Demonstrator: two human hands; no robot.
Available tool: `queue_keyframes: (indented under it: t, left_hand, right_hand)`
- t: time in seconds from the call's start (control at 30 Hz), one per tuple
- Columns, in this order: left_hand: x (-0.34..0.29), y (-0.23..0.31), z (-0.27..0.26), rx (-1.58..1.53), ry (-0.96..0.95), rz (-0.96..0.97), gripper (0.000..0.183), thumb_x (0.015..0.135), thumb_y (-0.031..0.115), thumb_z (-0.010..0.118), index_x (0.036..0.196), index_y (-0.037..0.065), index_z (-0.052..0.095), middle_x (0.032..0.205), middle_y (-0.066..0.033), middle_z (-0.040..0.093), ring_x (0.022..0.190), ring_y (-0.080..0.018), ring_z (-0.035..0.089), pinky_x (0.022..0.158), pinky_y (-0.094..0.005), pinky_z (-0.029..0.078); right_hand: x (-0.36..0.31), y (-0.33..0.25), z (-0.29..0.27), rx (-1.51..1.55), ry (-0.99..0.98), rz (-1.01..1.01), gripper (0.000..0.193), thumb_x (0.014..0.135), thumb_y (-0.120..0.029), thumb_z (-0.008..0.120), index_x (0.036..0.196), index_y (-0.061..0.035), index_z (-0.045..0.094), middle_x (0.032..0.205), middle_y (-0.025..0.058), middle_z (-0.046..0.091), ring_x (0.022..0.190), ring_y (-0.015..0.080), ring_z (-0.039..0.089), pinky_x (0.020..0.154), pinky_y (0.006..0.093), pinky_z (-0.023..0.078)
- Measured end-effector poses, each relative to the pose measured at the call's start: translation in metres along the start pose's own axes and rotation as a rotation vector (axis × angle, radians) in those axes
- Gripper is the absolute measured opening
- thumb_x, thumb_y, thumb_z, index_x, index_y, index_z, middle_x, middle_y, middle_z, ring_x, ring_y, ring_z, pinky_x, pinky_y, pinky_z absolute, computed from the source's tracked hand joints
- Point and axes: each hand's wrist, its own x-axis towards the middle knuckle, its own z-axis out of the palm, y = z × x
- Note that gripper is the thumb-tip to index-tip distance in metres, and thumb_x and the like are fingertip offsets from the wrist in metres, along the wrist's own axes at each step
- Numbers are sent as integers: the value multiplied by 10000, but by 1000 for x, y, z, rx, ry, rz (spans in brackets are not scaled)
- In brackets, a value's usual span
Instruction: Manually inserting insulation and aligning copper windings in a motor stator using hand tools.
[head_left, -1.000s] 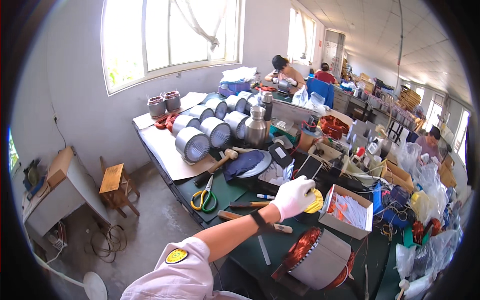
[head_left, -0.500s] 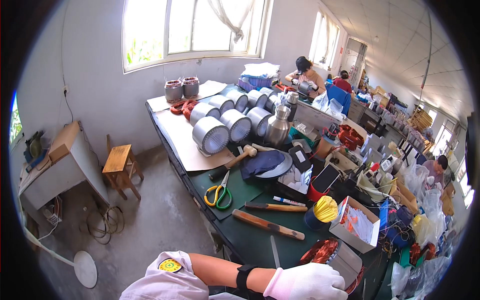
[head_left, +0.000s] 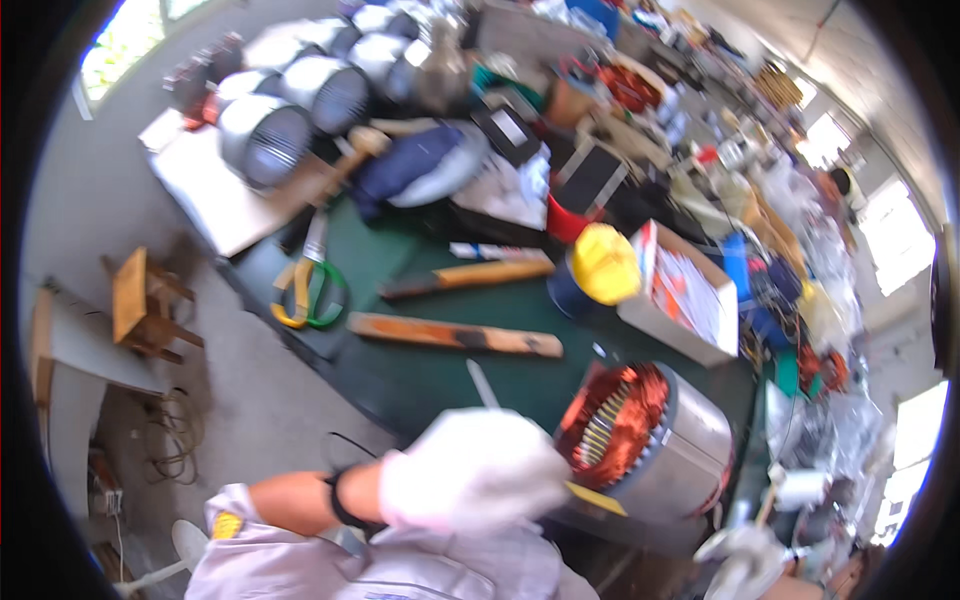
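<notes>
Left hand (head_left: 475, 470), blurred: fingers seemingly pinching a strip (head_left: 598, 499) beside the stator (head_left: 688, 445), counter's (head_left: 420, 375) near right. Step, as judged: presenting strip to stator; next move calls for steady aim, clear of bulging copper (head_left: 640, 395). Right hand (head_left: 740, 560): near right (grasp cannot be told). Beyond, crowding: wooden bar (head_left: 455, 335), tub (head_left: 572, 292), box (head_left: 680, 332).

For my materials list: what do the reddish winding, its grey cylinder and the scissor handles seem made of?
Winding: probably copper wire, by glossy red-brown strands.
Cylinder: likely metal, smooth with a dull sheen; kind unclear.
Scissor handles: perhaps plastic or rubber, being brightly yellow and green; texture blurred.
</notes>
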Motion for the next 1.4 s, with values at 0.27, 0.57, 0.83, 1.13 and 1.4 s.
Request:
queue_keyframes:
  t: [0.27, 0.57, 0.83, 1.13, 1.4]
  left_hand:
    - [26, -65, 15, 211, -34, -238, 157, 910, 236, 730, 879, 85, 698, 755, -103, 646, 737, -318, 674, 665, -423, 532]
    - [41, -73, 36, 134, -169, -324, 201, 933, 245, 699, 833, 72, 681, 712, -130, 637, 709, -342, 685, 628, -442, 533]
    - [49, -70, 42, 169, -206, -298, 209, 956, 254, 683, 890, 58, 708, 720, -149, 653, 718, -360, 696, 646, -451, 545]
    - [49, -63, 40, 186, -243, -371, 218, 966, 260, 679, 904, 53, 713, 744, -157, 672, 736, -360, 707, 678, -445, 552]
    - [57, -66, 41, 239, -316, -395, 218, 965, 268, 679, 893, 64, 708, 727, -150, 667, 730, -357, 705, 673, -450, 546]
  right_hand:
    - [-9, 116, -2, 483, 168, 884, 487, 842, -80, 777, 1299, 11, 637, 1133, 168, 758, 1114, 251, 725, 979, 391, 559]
    - [13, 126, -16, -68, -249, 734, 475, 861, -129, 794, 1277, 19, 620, 1176, 166, 728, 1111, 256, 706, 951, 398, 551]
    - [5, 129, -27, -196, -308, 715, 535, 868, -143, 798, 1325, 17, 570, 1243, 166, 687, 1169, 274, 668, 994, 409, 522]
    - [-6, 136, -35, -326, -375, 665, 606, 876, -158, 802, 1380, 14, 513, 1320, 166, 641, 1234, 293, 625, 1042, 421, 489]
    - [-14, 146, -41, -465, -451, 663, 669, 883, -171, 806, 1428, 12, 463, 1388, 167, 600, 1292, 310, 588, 1085, 432, 460]
